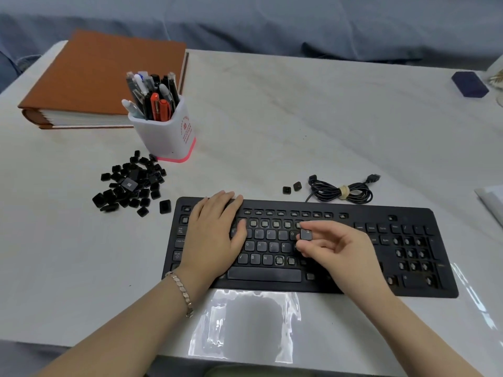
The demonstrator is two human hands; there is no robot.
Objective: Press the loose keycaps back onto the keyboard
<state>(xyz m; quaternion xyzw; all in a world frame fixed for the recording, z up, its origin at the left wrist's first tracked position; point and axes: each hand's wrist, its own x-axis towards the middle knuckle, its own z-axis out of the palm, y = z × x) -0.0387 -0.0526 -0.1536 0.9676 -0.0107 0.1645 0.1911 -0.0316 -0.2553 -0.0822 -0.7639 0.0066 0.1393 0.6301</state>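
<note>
While the keyboard (367, 214) is steadied by the flat left hand (215, 235), a keycap (306, 234) is pinched by the right hand (337, 248) over the letter rows, to be aligned and pressed home next.

Bright, soft, even light from above leaves only faint shadows under the left hand (215, 232) and right hand (334, 248). Nearer the viewer than the fingers, a clear plastic bag (245, 325) throws white glare. Far right of the fingers the table (272, 118) gleams. The keycap (306, 234) pinched in the right fingers looks soft and its legend is unreadable. Far from the fingers, the edges bow.
</note>
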